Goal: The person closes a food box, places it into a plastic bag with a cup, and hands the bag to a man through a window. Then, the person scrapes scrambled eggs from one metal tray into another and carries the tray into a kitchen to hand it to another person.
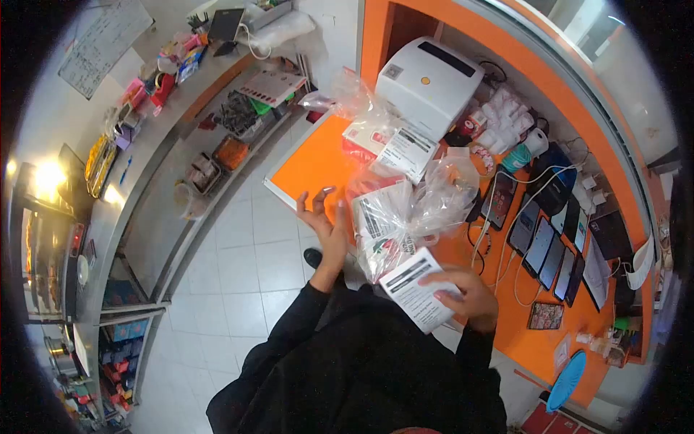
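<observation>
Orange laminate covers the bench (318, 170), set above a white tiled floor (249, 271). At six o'clock the right hand (468, 293) pinches a white printed paper label (417, 288), fingers curled closed on its edge. The left hand (325, 220), at nine o'clock of it, is spread wide and holds nothing, its palm beside a crinkled clear plastic bag of packaged goods (397, 217). A boxy white label printer (428, 83) stands at twelve o'clock; a row of dark phones (553, 246) lies at three o'clock.
</observation>
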{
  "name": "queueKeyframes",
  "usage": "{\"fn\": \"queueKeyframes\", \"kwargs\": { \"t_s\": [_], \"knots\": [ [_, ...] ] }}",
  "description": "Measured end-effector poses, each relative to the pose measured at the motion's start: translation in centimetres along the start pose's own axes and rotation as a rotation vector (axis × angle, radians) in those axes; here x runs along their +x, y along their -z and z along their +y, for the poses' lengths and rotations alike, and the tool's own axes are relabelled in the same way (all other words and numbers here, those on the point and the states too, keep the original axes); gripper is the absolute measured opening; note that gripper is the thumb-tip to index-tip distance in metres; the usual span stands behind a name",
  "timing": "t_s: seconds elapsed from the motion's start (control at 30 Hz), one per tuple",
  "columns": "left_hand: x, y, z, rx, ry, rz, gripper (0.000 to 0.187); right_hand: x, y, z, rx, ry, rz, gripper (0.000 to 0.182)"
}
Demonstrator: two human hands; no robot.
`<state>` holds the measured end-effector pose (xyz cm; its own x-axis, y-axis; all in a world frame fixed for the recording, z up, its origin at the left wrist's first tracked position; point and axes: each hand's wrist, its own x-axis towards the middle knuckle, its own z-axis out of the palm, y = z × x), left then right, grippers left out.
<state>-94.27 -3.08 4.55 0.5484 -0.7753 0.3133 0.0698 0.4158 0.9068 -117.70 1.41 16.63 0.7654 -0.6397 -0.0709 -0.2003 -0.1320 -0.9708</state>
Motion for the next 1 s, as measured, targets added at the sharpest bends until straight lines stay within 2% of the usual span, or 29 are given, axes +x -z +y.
{"fn": "queueKeyframes", "kwargs": {
  "t_s": [0.07, 0.17, 0.2, 0.3, 0.33, 0.43, 0.47, 0.6, 1.0],
  "knots": [
    [0.4, 0.8, 3.7, -0.090, 0.091, -0.071, 0.054, 2.3, 1.0, 1.0, 0.095, 0.025, -0.132, 0.037],
    [1.7, 3.1, 8.6, -0.192, 0.318, -0.500, 0.057, 5.1, 1.8, 2.1, 0.179, 0.083, -0.307, 0.044],
    [1.9, 3.0, 10.2, -0.249, 0.407, -0.485, 0.057, 5.7, 1.9, 2.2, 0.203, 0.102, -0.356, 0.046],
    [2.4, 3.3, 11.5, -0.076, 0.253, -0.724, 0.058, 7.0, 1.8, 1.8, 0.069, 0.184, -0.345, 0.047],
    [2.4, 3.2, 11.9, -0.066, 0.289, -0.731, 0.058, 7.2, 1.7, 1.8, 0.239, 0.109, -0.391, 0.048],
    [2.3, 3.0, 12.2, -0.030, 0.345, -0.761, 0.059, 7.5, 1.4, 1.3, 0.391, 0.089, -0.346, 0.049],
    [2.3, 3.0, 12.2, -0.013, 0.336, -0.771, 0.059, 7.7, 1.7, 1.4, 0.234, 0.154, -0.427, 0.055],
    [2.4, 2.9, 12.9, 0.000, 0.377, -0.809, 0.057, 7.4, 1.4, 1.2, 0.186, 0.161, -0.407, 0.058],
    [2.2, 2.6, 15.5, 0.083, 0.325, -0.885, 0.063, 6.3, 0.8, 0.3, 0.369, 0.114, -0.408, 0.061]
  ]
}}
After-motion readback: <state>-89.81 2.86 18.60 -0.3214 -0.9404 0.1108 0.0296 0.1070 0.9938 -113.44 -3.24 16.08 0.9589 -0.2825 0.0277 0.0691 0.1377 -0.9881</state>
